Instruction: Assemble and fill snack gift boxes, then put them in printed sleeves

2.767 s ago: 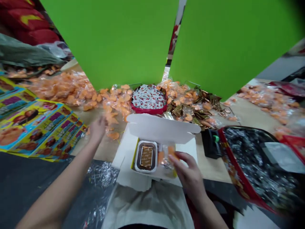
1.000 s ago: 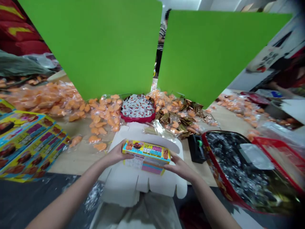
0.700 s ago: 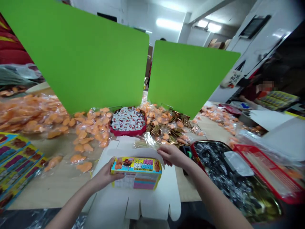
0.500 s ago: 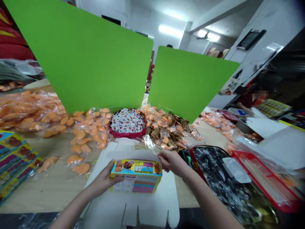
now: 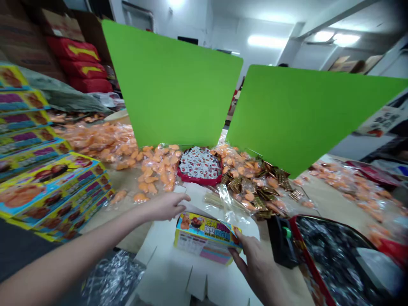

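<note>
A small yellow and blue printed carton [image 5: 207,236] rests on a flattened white cardboard sheet [image 5: 172,270]. At its right end, my right hand [image 5: 255,259] grips it with the thumb on the near side and fingers over the top. My left hand [image 5: 170,206] is off the carton, just beyond its far left corner, with fingers loosely stretched to the right and nothing seen in them. Behind the carton lie thin sticks in a clear wrapper [image 5: 225,199]. A red tray [image 5: 199,179] of small white printed sachets stands further back.
Stacked printed cartons [image 5: 60,191] stand at left. Wrapped orange pieces [image 5: 156,165] and gold packets [image 5: 258,187] cover the table's back. A black tape dispenser [image 5: 282,242] and a red-rimmed tin [image 5: 338,255] of clear wrapped items sit at right. Green panels [image 5: 178,93] rise behind.
My left hand has let go of the carton's left end and moved beyond it. My right hand has shifted from the far right corner to grip the right end. The view has turned left.
</note>
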`<state>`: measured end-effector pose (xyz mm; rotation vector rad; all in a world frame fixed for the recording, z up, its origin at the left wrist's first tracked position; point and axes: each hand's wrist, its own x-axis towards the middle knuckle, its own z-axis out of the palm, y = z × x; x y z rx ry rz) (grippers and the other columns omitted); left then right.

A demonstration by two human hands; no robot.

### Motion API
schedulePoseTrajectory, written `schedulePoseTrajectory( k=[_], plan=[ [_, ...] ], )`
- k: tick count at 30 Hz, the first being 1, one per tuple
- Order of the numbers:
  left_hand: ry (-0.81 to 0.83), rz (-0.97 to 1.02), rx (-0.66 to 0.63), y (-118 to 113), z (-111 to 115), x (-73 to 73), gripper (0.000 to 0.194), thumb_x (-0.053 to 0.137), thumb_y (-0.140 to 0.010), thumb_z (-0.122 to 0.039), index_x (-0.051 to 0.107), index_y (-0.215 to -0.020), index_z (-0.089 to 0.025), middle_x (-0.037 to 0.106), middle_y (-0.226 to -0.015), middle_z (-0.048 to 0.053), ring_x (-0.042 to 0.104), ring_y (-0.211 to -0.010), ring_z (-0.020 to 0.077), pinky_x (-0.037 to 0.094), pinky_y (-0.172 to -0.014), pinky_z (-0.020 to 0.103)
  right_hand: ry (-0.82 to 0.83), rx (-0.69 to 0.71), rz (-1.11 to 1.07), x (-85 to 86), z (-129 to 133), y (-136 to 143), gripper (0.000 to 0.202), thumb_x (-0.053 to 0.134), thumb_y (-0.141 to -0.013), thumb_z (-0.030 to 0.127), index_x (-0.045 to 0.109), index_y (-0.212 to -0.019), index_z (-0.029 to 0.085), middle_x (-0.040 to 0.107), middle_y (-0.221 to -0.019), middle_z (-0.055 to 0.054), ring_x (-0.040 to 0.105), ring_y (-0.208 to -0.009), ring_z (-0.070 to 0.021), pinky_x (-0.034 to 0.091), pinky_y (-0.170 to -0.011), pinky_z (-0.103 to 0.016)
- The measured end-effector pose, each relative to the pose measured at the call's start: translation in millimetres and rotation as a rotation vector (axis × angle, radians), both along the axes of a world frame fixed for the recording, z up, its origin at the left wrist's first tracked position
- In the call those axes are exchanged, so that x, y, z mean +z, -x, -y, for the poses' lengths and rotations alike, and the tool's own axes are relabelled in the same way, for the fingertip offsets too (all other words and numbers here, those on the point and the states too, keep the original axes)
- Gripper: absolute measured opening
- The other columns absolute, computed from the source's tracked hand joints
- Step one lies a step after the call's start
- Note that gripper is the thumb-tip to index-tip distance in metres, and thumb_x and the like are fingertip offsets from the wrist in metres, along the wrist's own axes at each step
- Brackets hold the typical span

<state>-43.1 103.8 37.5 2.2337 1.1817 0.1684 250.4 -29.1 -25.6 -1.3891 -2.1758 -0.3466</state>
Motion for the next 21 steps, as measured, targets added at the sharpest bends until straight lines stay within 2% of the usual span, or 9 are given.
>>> schedulePoseTrajectory(
  k=[1, 3, 6, 8, 11, 14, 17, 19, 21],
  plan=[
    [0.060, -0.032, 0.037, -5, 1, 4.0, 0.038, 0.036, -0.087, -0.026, 0.058, -0.117, -0.017, 0.066, -0.075, 0.004, 0.062, -0.060, 0.0166, 0.049, -0.057, 0.026, 0.007, 0.007, -0.014, -0.9, -2, 0, 0.032, 0.045, -0.091, 0.031, 0.046, -0.118, 0.015, 0.062, -0.074, -0.006, 0.059, -0.062, -0.0194, 0.051, -0.053, -0.031],
    [0.073, -0.066, 0.100, -12, 8, 2.0, 0.045, 0.034, -0.085, -0.019, 0.050, -0.127, -0.013, 0.068, -0.088, 0.008, 0.064, -0.071, 0.0191, 0.051, -0.065, 0.029, 0.015, 0.008, -0.036, -4.1, -3, 1, 0.034, 0.049, -0.089, 0.029, 0.045, -0.121, 0.017, 0.064, -0.078, -0.007, 0.060, -0.064, -0.0193, 0.052, -0.056, -0.031],
    [-0.195, -0.146, 0.192, -17, 29, -11.6, 0.057, 0.034, -0.084, -0.011, 0.035, -0.141, -0.017, 0.063, -0.106, 0.014, 0.060, -0.095, 0.0250, 0.047, -0.082, 0.038, 0.005, 0.018, -0.090, -11.5, 0, 3, 0.041, 0.052, -0.088, 0.028, 0.042, -0.127, 0.017, 0.062, -0.077, -0.006, 0.059, -0.062, -0.0184, 0.051, -0.055, -0.030],
    [-0.322, -0.176, 0.244, -20, 43, -20.5, 0.056, 0.032, -0.086, -0.011, 0.034, -0.141, -0.019, 0.062, -0.102, 0.014, 0.060, -0.094, 0.0258, 0.046, -0.081, 0.039, -0.009, 0.014, -0.140, -16.3, 4, 5, 0.043, 0.052, -0.089, 0.028, 0.041, -0.128, 0.017, 0.061, -0.075, -0.005, 0.058, -0.061, -0.0178, 0.050, -0.053, -0.030],
    [-0.310, -0.037, 0.279, -21, 66, -35.9, 0.051, 0.032, -0.092, -0.021, 0.029, -0.143, -0.016, 0.060, -0.097, 0.012, 0.060, -0.090, 0.0226, 0.049, -0.079, 0.035, 0.002, -0.004, -0.188, -20.4, 9, 2, 0.043, 0.053, -0.088, 0.026, 0.041, -0.128, 0.016, 0.060, -0.077, -0.005, 0.056, -0.061, -0.0163, 0.050, -0.054, -0.029],
    [-0.440, 0.068, 0.149, -4, 84, -57.1, 0.054, 0.049, -0.089, -0.039, 0.035, -0.140, -0.028, 0.054, -0.107, 0.011, 0.056, -0.101, 0.0242, 0.049, -0.084, 0.037, 0.040, 0.063, -0.182, -16.2, 13, -7, 0.041, 0.055, -0.087, 0.022, 0.042, -0.126, 0.018, 0.059, -0.076, -0.003, 0.055, -0.063, -0.0153, 0.050, -0.056, -0.027],
    [-0.688, 0.054, -0.065, 21, 89, -68.4, 0.046, 0.058, -0.085, -0.034, 0.047, -0.130, -0.040, 0.038, -0.136, 0.011, 0.039, -0.126, 0.0321, 0.040, -0.098, 0.047, 0.079, 0.093, -0.136, -0.2, 9, -13, 0.040, 0.061, -0.083, 0.027, 0.046, -0.119, 0.021, 0.060, -0.087, -0.006, 0.059, -0.081, -0.0195, 0.053, -0.070, -0.034],
    [-0.707, 0.033, -0.167, 27, 83, -60.5, 0.046, 0.057, -0.085, -0.034, 0.047, -0.130, -0.038, 0.026, -0.148, 0.009, 0.027, -0.135, 0.0338, 0.033, -0.104, 0.051, 0.171, 0.077, -0.068, 13.6, -1, -10, 0.060, 0.068, -0.075, 0.036, 0.043, -0.127, 0.019, 0.057, -0.113, -0.014, 0.053, -0.109, -0.0283, 0.049, -0.087, -0.045],
    [-0.608, 0.015, -0.247, 16, 76, -43.7, 0.048, 0.057, -0.083, -0.043, 0.049, -0.129, -0.031, 0.028, -0.149, 0.010, 0.027, -0.135, 0.0331, 0.030, -0.106, 0.052, 0.313, 0.128, 0.039, 24.2, -15, -2, 0.076, 0.069, -0.073, 0.036, 0.033, -0.138, 0.017, 0.047, -0.133, -0.017, 0.039, -0.127, -0.0320, 0.041, -0.099, -0.048]
  ],
)
